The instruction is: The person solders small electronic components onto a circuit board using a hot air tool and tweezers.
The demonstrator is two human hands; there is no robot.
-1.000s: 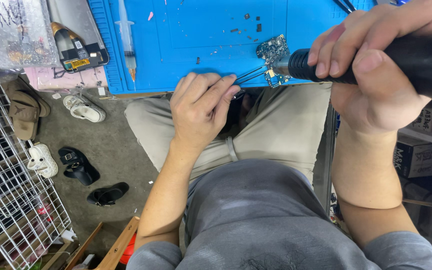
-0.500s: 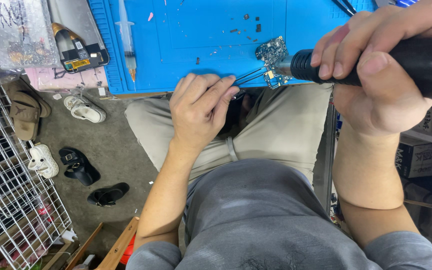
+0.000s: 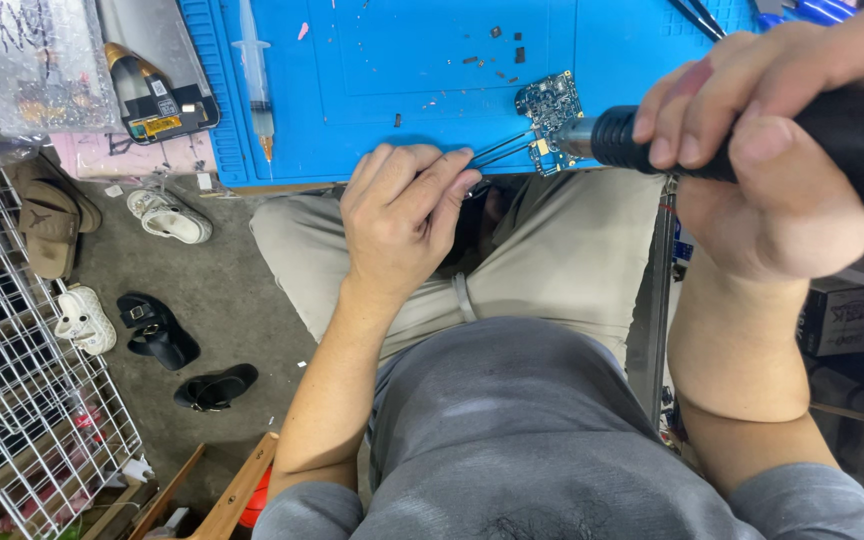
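From the head camera, a small blue circuit board (image 3: pixel 550 103) (studded with tiny parts) lies on the blue mat (image 3: pixel 402 60) covering the counter, near its edge. The left hand (image 3: pixel 402 215) has its fingers clamped on tweezers (image 3: pixel 502 150) touching the board. The right hand (image 3: pixel 762 150) grips a black heat tool (image 3: pixel 652 140), nozzle at the board. Compared with half a second ago, nothing has visibly shifted.

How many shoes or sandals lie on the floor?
5: brown shoe, white sandal, white sandal, black sandal, black sandal. More may be hidden behind the wire rack.
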